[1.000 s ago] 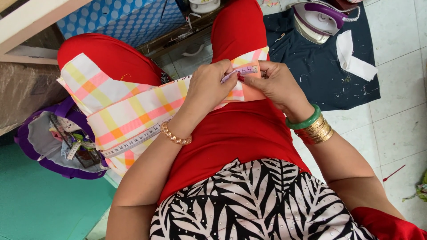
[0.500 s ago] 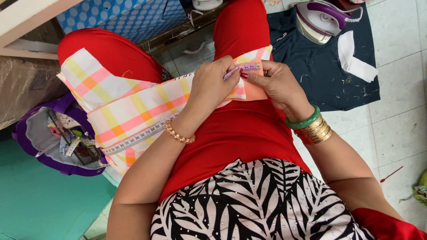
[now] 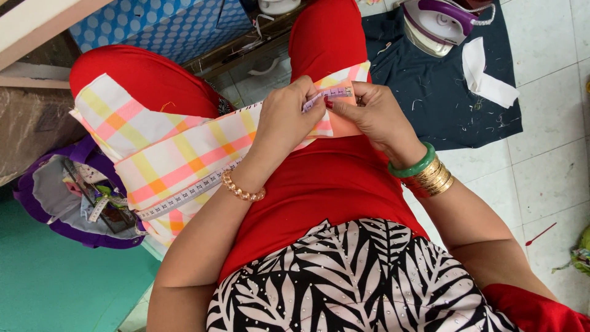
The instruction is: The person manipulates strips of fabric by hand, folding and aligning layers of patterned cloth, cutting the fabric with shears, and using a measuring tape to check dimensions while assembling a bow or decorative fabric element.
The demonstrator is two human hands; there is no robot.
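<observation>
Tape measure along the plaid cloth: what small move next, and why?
Probably press the tape measure flat. The left hand and right hand pinch its end at the edge of the checked fabric, but it trails loosely toward the left knee.

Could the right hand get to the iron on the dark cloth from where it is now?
Probably yes. The iron stands on the dark cloth ahead-right of the right hand, with nothing between, but that hand is pinching the tape measure.

Blue white-dotted box [image 3: 163, 24] top left, beside purple bag [image 3: 37, 203]
</observation>
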